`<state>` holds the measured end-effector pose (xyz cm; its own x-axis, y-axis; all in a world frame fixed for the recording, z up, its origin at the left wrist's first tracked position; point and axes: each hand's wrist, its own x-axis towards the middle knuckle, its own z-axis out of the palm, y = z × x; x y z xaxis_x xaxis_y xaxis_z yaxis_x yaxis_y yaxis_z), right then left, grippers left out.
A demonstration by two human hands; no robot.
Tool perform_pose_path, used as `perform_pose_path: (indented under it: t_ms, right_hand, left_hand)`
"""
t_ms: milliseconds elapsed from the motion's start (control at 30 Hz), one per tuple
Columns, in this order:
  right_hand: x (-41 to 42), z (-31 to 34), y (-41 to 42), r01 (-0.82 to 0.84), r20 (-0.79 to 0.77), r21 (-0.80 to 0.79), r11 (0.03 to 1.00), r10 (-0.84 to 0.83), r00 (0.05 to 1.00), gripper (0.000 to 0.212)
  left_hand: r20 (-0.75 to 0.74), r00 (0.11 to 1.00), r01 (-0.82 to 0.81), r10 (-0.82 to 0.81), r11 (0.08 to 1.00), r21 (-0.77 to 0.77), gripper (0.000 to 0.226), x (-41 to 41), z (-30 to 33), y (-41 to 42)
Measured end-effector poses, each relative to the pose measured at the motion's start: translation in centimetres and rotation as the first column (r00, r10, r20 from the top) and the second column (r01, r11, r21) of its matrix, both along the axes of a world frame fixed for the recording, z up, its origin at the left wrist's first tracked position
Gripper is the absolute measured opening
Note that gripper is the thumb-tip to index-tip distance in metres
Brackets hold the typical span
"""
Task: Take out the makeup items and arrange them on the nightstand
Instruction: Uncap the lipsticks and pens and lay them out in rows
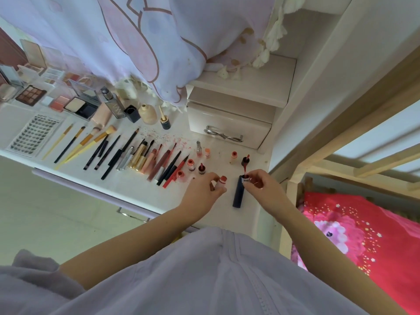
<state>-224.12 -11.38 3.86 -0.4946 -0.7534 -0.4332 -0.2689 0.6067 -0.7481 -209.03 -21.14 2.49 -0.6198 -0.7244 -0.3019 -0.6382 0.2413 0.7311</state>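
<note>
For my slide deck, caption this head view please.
Left hand holds a small lip tint; right hand pinches a dark tube.

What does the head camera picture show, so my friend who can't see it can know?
Two hands work over a white nightstand: the left hand holds a small pink-capped tube and the right hand pinches the open top of a dark lip gloss tube. Brushes, pencils, lip glosses and palettes lie in rows to the left.
</note>
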Motion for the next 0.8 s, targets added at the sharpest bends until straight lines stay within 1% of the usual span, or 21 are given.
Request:
perform_pose_path:
  t_ms: [67,167,233,333,433,500,567,667,700,767,800]
  right_hand:
    - [0.2,-0.9,-1.1,-0.018,-0.113,0.015,1.0,0.02,0.993,0.018]
    - [0.4,-2.4,-2.9,-0.034,-0.207,0.023,0.999,0.038,0.978,0.022]
    - [0.4,-3.4,-3.8,-0.082,-0.285,0.012,0.997,0.082,0.955,0.022]
    - [0.2,-4.7,-4.3,-0.156,-0.41,0.092,0.983,0.18,0.894,0.024]
    - [0.0,-5.2,-4.1,-0.188,-0.483,0.172,0.967,0.25,0.839,0.025]
    - [-0.2,-5.4,-3.9,-0.203,-0.5,0.183,0.962,0.269,0.823,0.027]
    - [-0.3,-5.4,-3.7,-0.201,-0.487,0.172,0.965,0.26,0.834,0.03]
    - [-0.9,-5.2,-2.9,-0.141,-0.422,0.158,0.977,0.196,0.885,0.042]
    - [-1.1,-5.2,-2.5,-0.11,-0.399,0.155,0.982,0.163,0.902,0.044]
    - [-1.3,-5.2,-1.6,-0.066,-0.352,0.171,0.983,0.124,0.928,0.043]
    - [-1.2,-5.2,-1.3,-0.062,-0.339,0.195,0.979,0.126,0.932,0.041]
  left_hand:
    - [-0.012,0.999,-0.053,0.053,0.998,0.031,0.025,-0.8,-0.4,0.5]
    - [-0.014,0.992,-0.126,0.127,0.989,0.072,0.017,-2.3,-1.0,0.6]
    - [-0.008,0.986,-0.165,0.166,0.985,0.058,0.012,-3.2,-1.4,0.4]
    - [0.011,0.976,-0.219,0.219,0.973,0.067,0.007,-4.3,-2.2,-0.1]
    - [0.038,0.976,-0.218,0.215,0.972,0.09,0.009,-4.9,-2.7,-0.4]
    - [0.038,0.979,-0.206,0.203,0.973,0.108,0.009,-5.1,-3.0,-0.5]
    - [0.027,0.98,-0.198,0.196,0.974,0.112,0.011,-5.2,-3.3,-0.6]
    - [0.03,0.976,-0.216,0.214,0.972,0.098,0.029,-4.5,-3.0,-0.3]
    - [0.022,0.976,-0.218,0.217,0.971,0.099,0.032,-4.0,-2.9,0.1]
    - [0.024,0.982,-0.19,0.188,0.976,0.105,0.027,-2.5,-2.7,1.2]
    - [0.05,0.987,-0.154,0.15,0.982,0.11,0.023,-1.9,-2.6,1.7]
